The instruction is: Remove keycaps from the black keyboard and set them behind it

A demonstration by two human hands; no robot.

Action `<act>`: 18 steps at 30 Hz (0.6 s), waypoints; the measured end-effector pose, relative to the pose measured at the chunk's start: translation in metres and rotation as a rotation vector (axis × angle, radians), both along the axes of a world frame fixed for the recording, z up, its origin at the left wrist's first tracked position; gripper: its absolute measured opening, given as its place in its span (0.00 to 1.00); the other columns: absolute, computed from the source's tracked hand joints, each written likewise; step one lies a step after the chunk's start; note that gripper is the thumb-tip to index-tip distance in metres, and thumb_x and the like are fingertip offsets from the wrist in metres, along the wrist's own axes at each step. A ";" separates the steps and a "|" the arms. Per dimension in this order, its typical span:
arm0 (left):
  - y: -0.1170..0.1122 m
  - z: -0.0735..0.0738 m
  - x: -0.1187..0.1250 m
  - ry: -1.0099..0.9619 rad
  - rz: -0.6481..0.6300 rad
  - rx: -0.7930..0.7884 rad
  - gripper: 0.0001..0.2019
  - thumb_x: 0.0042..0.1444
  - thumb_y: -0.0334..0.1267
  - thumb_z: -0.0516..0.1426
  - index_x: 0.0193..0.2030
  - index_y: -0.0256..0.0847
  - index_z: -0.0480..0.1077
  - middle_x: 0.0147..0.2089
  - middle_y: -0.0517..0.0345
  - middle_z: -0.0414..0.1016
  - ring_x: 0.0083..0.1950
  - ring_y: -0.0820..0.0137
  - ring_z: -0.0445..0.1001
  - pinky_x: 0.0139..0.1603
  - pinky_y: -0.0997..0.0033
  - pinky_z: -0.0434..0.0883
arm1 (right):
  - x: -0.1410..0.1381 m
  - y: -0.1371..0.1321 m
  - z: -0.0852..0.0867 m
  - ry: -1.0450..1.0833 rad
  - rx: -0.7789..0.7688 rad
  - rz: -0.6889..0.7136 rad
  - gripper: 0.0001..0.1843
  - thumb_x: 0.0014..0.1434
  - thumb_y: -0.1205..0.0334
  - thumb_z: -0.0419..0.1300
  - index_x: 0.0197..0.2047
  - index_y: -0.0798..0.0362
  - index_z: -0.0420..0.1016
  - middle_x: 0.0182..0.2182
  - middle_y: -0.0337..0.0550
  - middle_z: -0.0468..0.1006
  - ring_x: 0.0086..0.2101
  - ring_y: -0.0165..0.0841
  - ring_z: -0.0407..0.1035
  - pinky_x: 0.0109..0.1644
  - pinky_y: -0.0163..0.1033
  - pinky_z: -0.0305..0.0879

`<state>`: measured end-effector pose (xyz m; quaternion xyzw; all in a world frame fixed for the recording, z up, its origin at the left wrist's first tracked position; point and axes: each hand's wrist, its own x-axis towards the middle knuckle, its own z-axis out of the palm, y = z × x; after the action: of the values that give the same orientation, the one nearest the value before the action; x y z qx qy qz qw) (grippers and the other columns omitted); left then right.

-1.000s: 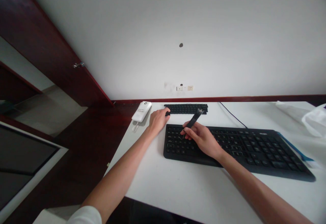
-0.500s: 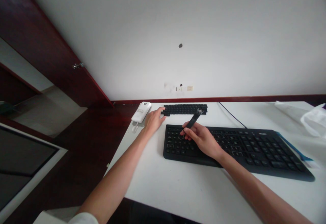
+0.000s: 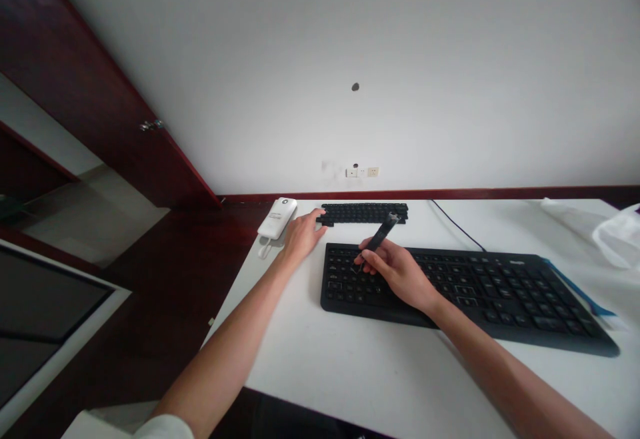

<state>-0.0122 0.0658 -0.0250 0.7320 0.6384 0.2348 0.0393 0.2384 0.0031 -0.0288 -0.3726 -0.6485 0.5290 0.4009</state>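
Observation:
A black keyboard (image 3: 500, 292) lies across the white table (image 3: 350, 372). My right hand (image 3: 395, 272) hovers over its left part, fingers closed round a slim black tool (image 3: 381, 232) whose lower tip points down at the keys. Behind the keyboard lies a strip of loose black keycaps (image 3: 367, 212). My left hand (image 3: 303, 234) rests at the left end of that strip, fingertips touching the end keycap; its fingers are curled and I cannot tell whether they pinch it.
A white power bank (image 3: 277, 218) with a short cable lies at the table's back left corner. The keyboard's black cable (image 3: 457, 226) runs to the back. A white plastic bag (image 3: 615, 232) and a blue-edged sheet (image 3: 575, 286) sit at the right. Dark wood floor lies left.
My left hand drew back a little to the left along the keycap strip, and a keycap now lies at the strip's left end. My right hand with the tool stayed in place.

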 end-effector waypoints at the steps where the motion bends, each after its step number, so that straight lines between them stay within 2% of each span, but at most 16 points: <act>1: -0.001 0.006 0.002 -0.021 -0.012 0.008 0.20 0.61 0.39 0.64 0.60 0.48 0.73 0.41 0.57 0.80 0.44 0.65 0.79 0.44 0.70 0.69 | 0.000 0.000 0.000 0.003 -0.002 -0.001 0.18 0.68 0.46 0.59 0.49 0.52 0.70 0.38 0.47 0.83 0.34 0.34 0.75 0.39 0.42 0.72; 5: -0.019 0.044 0.017 -0.071 -0.112 0.100 0.12 0.63 0.42 0.62 0.53 0.48 0.77 0.32 0.63 0.74 0.35 0.70 0.74 0.39 0.72 0.66 | -0.001 0.000 0.001 0.018 -0.019 0.000 0.18 0.68 0.47 0.59 0.49 0.53 0.70 0.38 0.47 0.83 0.33 0.34 0.75 0.39 0.42 0.72; 7: -0.038 0.062 0.027 -0.081 -0.175 0.099 0.08 0.63 0.44 0.62 0.47 0.47 0.78 0.30 0.64 0.73 0.33 0.72 0.72 0.36 0.72 0.63 | -0.001 -0.001 0.002 0.016 -0.020 -0.002 0.18 0.68 0.46 0.59 0.49 0.53 0.71 0.38 0.47 0.83 0.33 0.34 0.75 0.39 0.41 0.73; 9: -0.062 0.072 0.035 -0.091 -0.236 0.068 0.06 0.63 0.43 0.62 0.40 0.46 0.78 0.30 0.64 0.72 0.32 0.73 0.70 0.34 0.72 0.62 | -0.001 -0.001 0.004 0.011 -0.014 -0.007 0.18 0.68 0.46 0.59 0.48 0.53 0.71 0.36 0.46 0.83 0.33 0.34 0.75 0.39 0.41 0.73; 11: -0.087 0.071 0.041 -0.113 -0.298 0.013 0.05 0.62 0.42 0.63 0.39 0.45 0.77 0.33 0.64 0.75 0.35 0.73 0.71 0.36 0.72 0.64 | -0.001 -0.001 0.005 0.009 -0.007 -0.012 0.18 0.67 0.46 0.60 0.47 0.53 0.72 0.33 0.44 0.82 0.33 0.34 0.75 0.39 0.41 0.74; 13: -0.109 0.062 0.044 -0.137 -0.308 -0.057 0.06 0.60 0.42 0.65 0.41 0.46 0.76 0.37 0.64 0.77 0.37 0.72 0.73 0.38 0.72 0.66 | -0.001 -0.001 0.005 0.018 -0.011 -0.010 0.18 0.67 0.46 0.60 0.47 0.53 0.72 0.33 0.44 0.82 0.32 0.34 0.75 0.39 0.41 0.74; 18: -0.147 0.026 0.042 -0.165 -0.249 -0.151 0.23 0.52 0.40 0.70 0.55 0.50 0.72 0.49 0.59 0.78 0.48 0.64 0.77 0.46 0.67 0.73 | -0.001 -0.005 0.008 0.045 -0.074 0.014 0.20 0.66 0.45 0.61 0.50 0.54 0.71 0.38 0.49 0.83 0.34 0.36 0.78 0.39 0.43 0.78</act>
<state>0.0301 -0.0810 0.0013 0.7787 0.5530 0.2388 0.1754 0.2371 -0.0017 -0.0205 -0.3704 -0.6221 0.5637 0.3976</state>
